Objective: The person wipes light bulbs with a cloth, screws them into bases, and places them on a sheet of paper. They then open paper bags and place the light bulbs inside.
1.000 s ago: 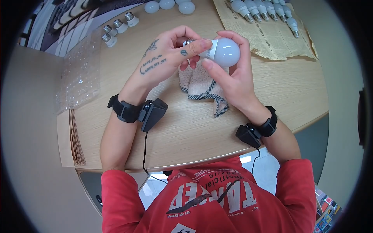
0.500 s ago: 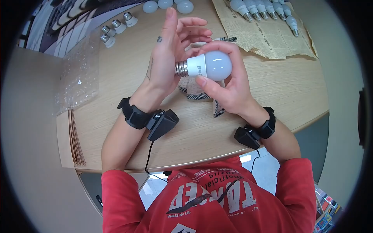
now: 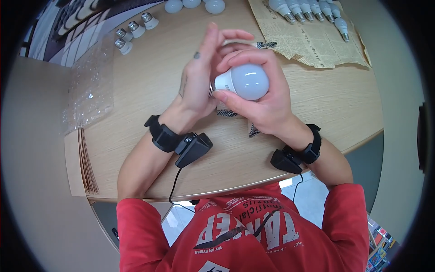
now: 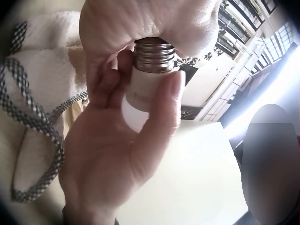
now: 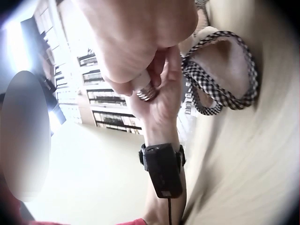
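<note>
A light bulb (image 3: 250,81) with a frosted dome and white collar lies sideways between the two hands. My right hand (image 3: 272,93) grips it, thumb along the collar and fingers curled round the far side. My left hand (image 3: 195,79) stands on edge, fingers mostly straight, its palm against the silver screw base (image 4: 154,55). In the right wrist view the threaded end points into that palm. A pale cloth (image 4: 40,103) with black-and-white checked trim lies on the table beneath the hands, mostly hidden by them in the head view.
Several bulbs (image 3: 316,10) lie on printed brown paper (image 3: 312,47) at the back right. Several white bulb bases (image 3: 136,29) and frosted domes (image 3: 215,6) stand at the back left. A clear plastic bag (image 3: 90,86) and folded brown paper (image 3: 86,161) lie along the table's left side.
The left fingers have let go of the bulb's collar, and that hand has turned on edge, palm to the screw base. The right hand has brought the bulb slightly nearer the body and leftward.
</note>
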`<control>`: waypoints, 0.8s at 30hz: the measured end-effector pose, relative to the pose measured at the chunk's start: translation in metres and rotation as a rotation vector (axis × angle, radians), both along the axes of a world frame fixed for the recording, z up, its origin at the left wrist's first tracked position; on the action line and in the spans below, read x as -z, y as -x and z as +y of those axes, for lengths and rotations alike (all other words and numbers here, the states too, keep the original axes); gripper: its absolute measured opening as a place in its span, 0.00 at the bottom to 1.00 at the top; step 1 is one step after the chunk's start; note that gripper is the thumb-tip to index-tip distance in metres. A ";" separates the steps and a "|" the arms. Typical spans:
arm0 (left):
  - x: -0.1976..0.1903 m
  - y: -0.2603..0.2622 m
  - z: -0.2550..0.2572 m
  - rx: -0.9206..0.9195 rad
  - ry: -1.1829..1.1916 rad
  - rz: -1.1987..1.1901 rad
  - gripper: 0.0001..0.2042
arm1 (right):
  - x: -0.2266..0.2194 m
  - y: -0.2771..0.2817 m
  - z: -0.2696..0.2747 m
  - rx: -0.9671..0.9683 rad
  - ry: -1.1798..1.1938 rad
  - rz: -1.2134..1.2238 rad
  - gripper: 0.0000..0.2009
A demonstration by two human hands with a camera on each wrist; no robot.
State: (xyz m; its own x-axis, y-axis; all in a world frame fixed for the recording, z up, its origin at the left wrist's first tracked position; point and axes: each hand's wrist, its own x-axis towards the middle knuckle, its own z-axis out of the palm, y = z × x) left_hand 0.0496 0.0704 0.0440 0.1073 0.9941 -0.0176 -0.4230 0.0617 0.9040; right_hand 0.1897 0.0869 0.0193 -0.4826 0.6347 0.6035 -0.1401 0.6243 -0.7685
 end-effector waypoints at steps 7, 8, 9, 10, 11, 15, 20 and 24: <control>-0.001 0.006 0.004 0.049 0.034 -0.040 0.35 | 0.006 -0.004 0.005 -0.078 0.242 0.005 0.25; 0.000 0.008 0.005 0.043 0.035 -0.032 0.35 | 0.007 -0.004 0.005 -0.073 0.247 0.008 0.25; 0.001 0.008 0.006 0.040 0.040 -0.028 0.35 | 0.007 -0.004 0.005 -0.086 0.267 0.016 0.26; 0.000 0.007 0.007 0.015 0.033 -0.023 0.36 | 0.006 -0.005 0.006 -0.098 0.286 0.021 0.26; -0.003 0.006 0.007 -0.013 0.027 -0.018 0.36 | 0.006 -0.005 0.006 -0.113 0.305 0.026 0.26; -0.009 0.008 0.006 -0.056 -0.003 -0.018 0.36 | 0.006 -0.001 0.005 -0.089 0.217 0.069 0.27; -0.007 0.011 0.007 -0.040 -0.027 0.032 0.36 | 0.006 -0.002 0.005 -0.087 0.237 0.027 0.28; -0.007 0.011 0.007 -0.023 -0.026 0.071 0.34 | 0.003 -0.004 0.005 -0.065 0.190 -0.019 0.28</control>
